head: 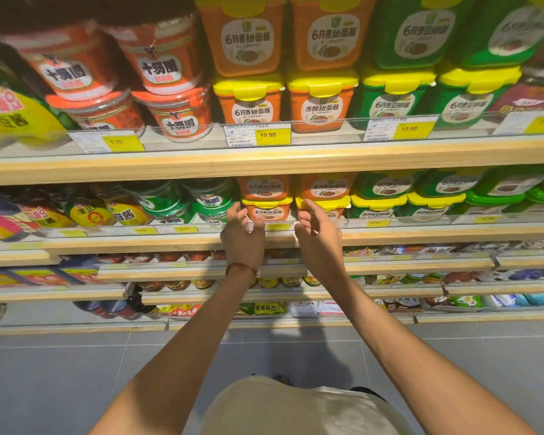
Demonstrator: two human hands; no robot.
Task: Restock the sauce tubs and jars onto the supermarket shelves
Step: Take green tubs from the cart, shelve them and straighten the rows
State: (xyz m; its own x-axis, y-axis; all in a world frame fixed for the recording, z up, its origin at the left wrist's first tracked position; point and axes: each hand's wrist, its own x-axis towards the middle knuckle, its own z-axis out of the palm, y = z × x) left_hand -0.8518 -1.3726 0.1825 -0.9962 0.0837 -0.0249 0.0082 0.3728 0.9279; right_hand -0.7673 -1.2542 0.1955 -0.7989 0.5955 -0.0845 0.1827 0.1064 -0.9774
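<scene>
Both my hands are raised to the second shelf [421, 235]. My left hand [242, 233] and my right hand [318, 233] flank an orange sauce tub with a yellow lid [268, 210] at the shelf front; the fingers are relaxed and slightly spread, and neither hand holds anything. A second orange tub [266, 186] is stacked on it. Another orange pair [327, 186] stands right of it, its lower tub partly hidden by my right fingers. Green tubs with yellow lids [380, 202] continue to the right, and green-lidded jars [211, 199] stand to the left.
The shelf above [264, 158] carries red-lidded jars [176, 114], orange tubs [252, 102] and green tubs [393, 98], with yellow price tags [272, 135] on its rail. Lower shelves [390, 268] hold small jars and packets. Grey floor tiles [76, 372] lie below.
</scene>
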